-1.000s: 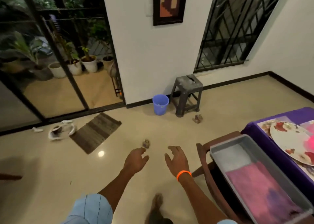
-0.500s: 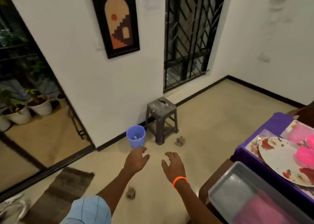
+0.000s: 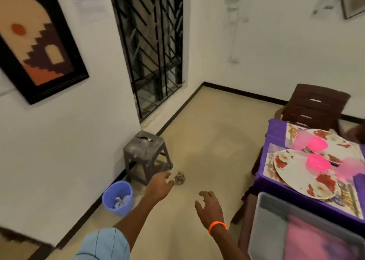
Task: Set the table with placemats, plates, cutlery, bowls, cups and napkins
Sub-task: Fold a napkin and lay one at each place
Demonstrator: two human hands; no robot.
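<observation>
A table under a purple cloth (image 3: 264, 173) stands at the right. On it lie patterned placemats (image 3: 272, 155) with two flowered white plates (image 3: 296, 173), and pink bowls or cups (image 3: 318, 164) sit on the plates. A grey bin (image 3: 262, 216) with folded pink and grey cloth rests on a chair at the lower right. My left hand (image 3: 159, 185) and my right hand (image 3: 210, 205), with an orange wristband, hang over the floor with loosely spread fingers and hold nothing.
A grey stool (image 3: 146, 151) and a blue bucket (image 3: 117, 197) stand by the left wall, with a small brown object (image 3: 179, 177) on the floor near them. A dark brown chair (image 3: 316, 105) stands behind the table. The barred window is straight ahead.
The view has swung to the right, so the table and its plates now show much more. Both hands stay out in front, holding nothing.
</observation>
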